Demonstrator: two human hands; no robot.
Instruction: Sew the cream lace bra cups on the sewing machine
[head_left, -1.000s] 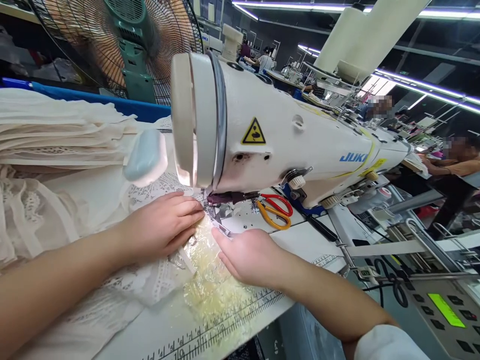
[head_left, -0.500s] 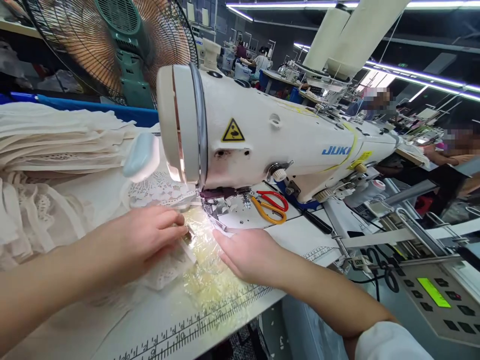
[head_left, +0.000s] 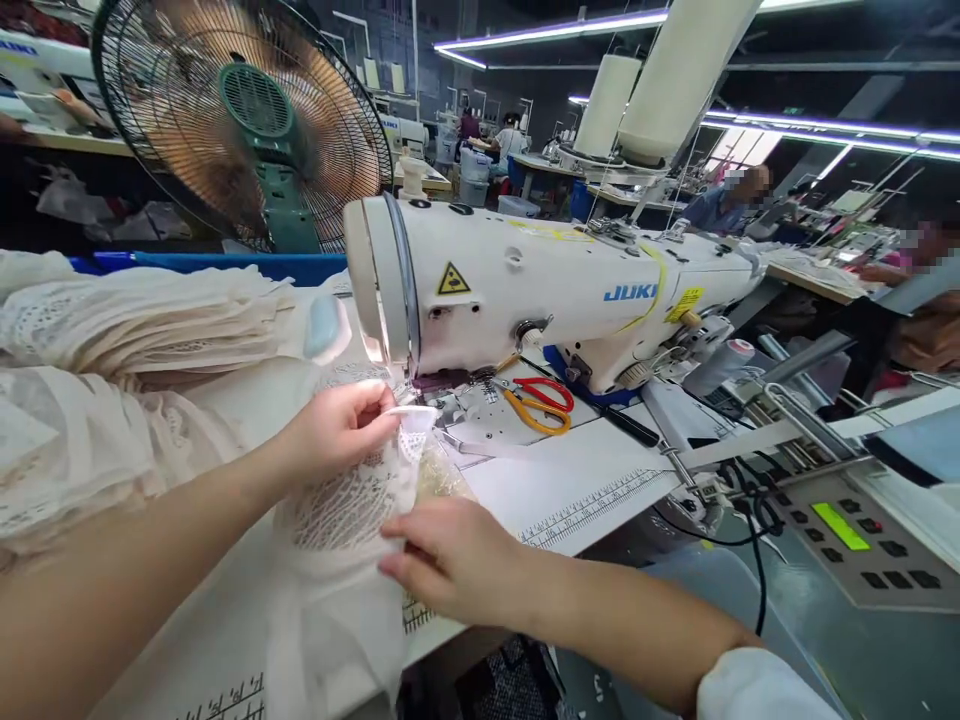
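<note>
A piece of white lace fabric (head_left: 345, 510) hangs between my hands in front of the sewing machine (head_left: 480, 290). My left hand (head_left: 341, 425) pinches its upper edge, where a narrow white band sticks out to the right of the fingertips. Lower down, my right hand (head_left: 469, 560) has thumb and forefinger on the right edge of the lace, the other fingers curled. Sheer fabric drapes below over the table front. Part of a yellowish clear film (head_left: 442, 475) shows behind the lace. The needle area is just beyond my left fingertips.
Stacked white lace pieces (head_left: 187, 320) lie at the left. Scissors with red and orange handles (head_left: 544, 405) rest on the machine bed, a black-handled tool (head_left: 630, 425) beside them. A fan (head_left: 255, 110) stands behind. A control panel (head_left: 847, 540) is at right; other people sit farther back.
My left hand has lifted the lace fabric's edge up near the needle area. My right hand has moved down and left onto the lace. The lace now covers most of the film; the view has shifted.
</note>
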